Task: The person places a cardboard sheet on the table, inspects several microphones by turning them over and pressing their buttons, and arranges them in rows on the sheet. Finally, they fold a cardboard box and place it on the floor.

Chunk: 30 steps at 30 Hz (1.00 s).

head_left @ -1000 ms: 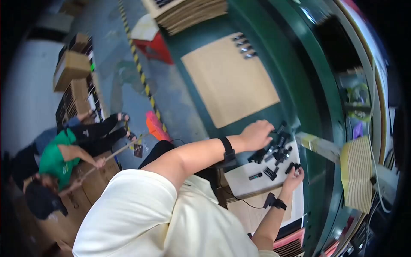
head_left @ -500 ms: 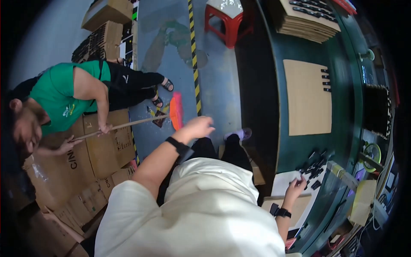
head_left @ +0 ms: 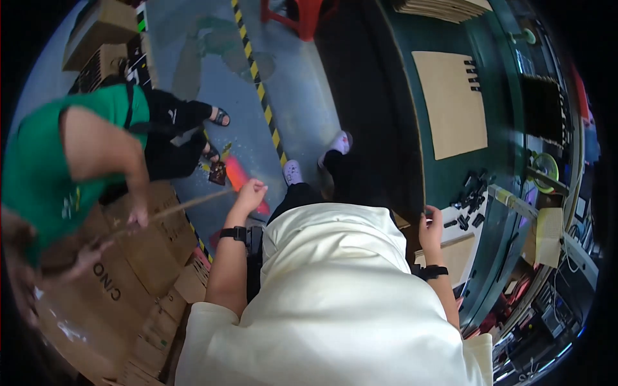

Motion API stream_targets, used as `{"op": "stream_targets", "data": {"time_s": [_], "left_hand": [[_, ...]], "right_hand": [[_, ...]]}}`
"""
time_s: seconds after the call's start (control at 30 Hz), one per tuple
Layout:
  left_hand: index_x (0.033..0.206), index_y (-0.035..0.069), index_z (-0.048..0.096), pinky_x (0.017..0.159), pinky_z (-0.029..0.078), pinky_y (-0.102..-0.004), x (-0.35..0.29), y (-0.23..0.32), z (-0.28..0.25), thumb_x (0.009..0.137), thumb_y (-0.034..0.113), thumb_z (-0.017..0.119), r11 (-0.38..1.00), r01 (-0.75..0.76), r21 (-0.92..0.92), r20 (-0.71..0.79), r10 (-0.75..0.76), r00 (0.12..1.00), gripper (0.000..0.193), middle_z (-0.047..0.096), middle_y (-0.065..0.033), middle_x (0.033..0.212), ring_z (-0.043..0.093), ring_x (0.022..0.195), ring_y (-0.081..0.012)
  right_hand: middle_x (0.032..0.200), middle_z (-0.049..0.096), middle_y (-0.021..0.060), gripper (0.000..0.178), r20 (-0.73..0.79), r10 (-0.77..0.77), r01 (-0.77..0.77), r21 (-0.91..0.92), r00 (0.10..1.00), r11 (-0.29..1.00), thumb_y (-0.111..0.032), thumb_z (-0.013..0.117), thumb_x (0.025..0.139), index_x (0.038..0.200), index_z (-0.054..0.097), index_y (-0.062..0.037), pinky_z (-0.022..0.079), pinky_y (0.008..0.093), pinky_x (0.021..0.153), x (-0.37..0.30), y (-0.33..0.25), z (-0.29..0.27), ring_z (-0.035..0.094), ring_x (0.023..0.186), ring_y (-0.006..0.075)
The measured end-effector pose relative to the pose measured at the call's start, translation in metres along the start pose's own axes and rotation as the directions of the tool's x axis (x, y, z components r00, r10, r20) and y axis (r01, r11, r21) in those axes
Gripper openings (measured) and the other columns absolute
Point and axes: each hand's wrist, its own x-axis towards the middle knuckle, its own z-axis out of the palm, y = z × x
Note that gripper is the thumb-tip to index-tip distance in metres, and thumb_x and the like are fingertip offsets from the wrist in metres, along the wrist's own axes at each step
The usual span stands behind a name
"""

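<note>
My left hand (head_left: pixel 251 192) hangs in the air over the floor, fingers curled together, and nothing shows in it. In the picture it overlaps the red-orange broom head (head_left: pixel 237 172), whose long handle (head_left: pixel 187 206) a person in a green shirt grips. At the near edge of the green-topped bench, my right hand (head_left: pixel 430 228) has its fingers loosely bent and apart, with no object visible in it. Just beyond lies a pile of small black parts (head_left: pixel 475 192), partly on a white sheet (head_left: pixel 465 239). Farther up the bench is a brown cardboard sheet (head_left: pixel 449 106) with several black pieces along one edge.
On the left, the person in green (head_left: pixel 96 138) stands by large cardboard boxes (head_left: pixel 129 283). A dark dustpan-like piece (head_left: pixel 217 172) lies near their sandals. A red stool (head_left: pixel 302 16) stands ahead, beside yellow-black floor tape (head_left: pixel 254 64). A small green fan (head_left: pixel 544 172) is at the bench's far side.
My right hand has drawn away from the black parts to the bench edge. My left hand has swung left and its fingers have curled in. My view has shifted forward; the broom has moved.
</note>
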Motion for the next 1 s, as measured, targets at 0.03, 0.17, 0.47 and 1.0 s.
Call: {"op": "stream_targets", "data": {"time_s": [0.03, 0.17, 0.47, 1.0], "left_hand": [[0.102, -0.002, 0.061, 0.076, 0.052, -0.0352, 0.019, 0.011, -0.001, 0.085, 0.023, 0.067, 1.000, -0.026, -0.007, -0.014, 0.026, 1.000, 0.030, 0.068, -0.0163, 0.091, 0.066, 0.085, -0.0250], [0.101, -0.002, 0.061, 0.073, 0.052, -0.0347, 0.100, 0.057, -0.016, 0.086, 0.020, 0.066, 0.999, -0.034, -0.006, -0.015, 0.034, 0.999, 0.027, 0.068, -0.0151, 0.085, 0.066, 0.079, -0.0236], [0.099, 0.000, 0.062, 0.064, 0.052, -0.0297, 0.265, 0.210, -0.093, 0.087, 0.011, 0.062, 0.988, -0.100, -0.121, -0.180, 0.077, 0.981, 0.016, 0.067, -0.0098, 0.078, 0.065, 0.067, -0.0192], [0.096, 0.000, 0.058, 0.061, 0.048, -0.0272, 0.489, 0.528, -0.104, 0.089, 0.004, 0.053, 0.570, -0.759, 0.314, 0.885, 0.115, 0.452, 0.009, 0.062, -0.0052, 0.077, 0.058, 0.066, -0.0125]], "right_hand": [[0.101, 0.059, 0.0088, 0.025, -0.009, 0.021, -0.021, -0.003, 1.000, 1.000, -0.001, 0.057, 0.089, 0.114, 0.054, -0.0048, 0.048, 0.0267, 0.065, 0.000, 0.002, 0.002, 0.058, 0.079, 0.0161], [0.091, 0.066, 0.0161, 0.017, 0.196, 0.203, -0.234, 0.148, 0.959, 0.961, -0.007, 0.059, 0.088, 0.103, 0.059, 0.0003, 0.050, 0.0338, 0.075, 0.007, 0.019, 0.016, 0.064, 0.084, 0.0256], [0.088, 0.067, 0.0158, 0.019, 0.408, 0.292, -0.436, 0.326, 0.865, 0.839, -0.018, 0.059, 0.088, 0.097, 0.064, -0.0017, 0.050, 0.0349, 0.073, 0.109, -0.054, 0.034, 0.064, 0.082, 0.0229], [0.072, 0.064, 0.0122, 0.013, 0.118, 0.990, -0.566, 0.823, 0.077, -0.054, -0.012, 0.054, 0.084, 0.082, 0.062, -0.0023, 0.050, 0.0344, 0.060, 0.081, -0.203, 0.218, 0.062, 0.065, 0.0226]]}}
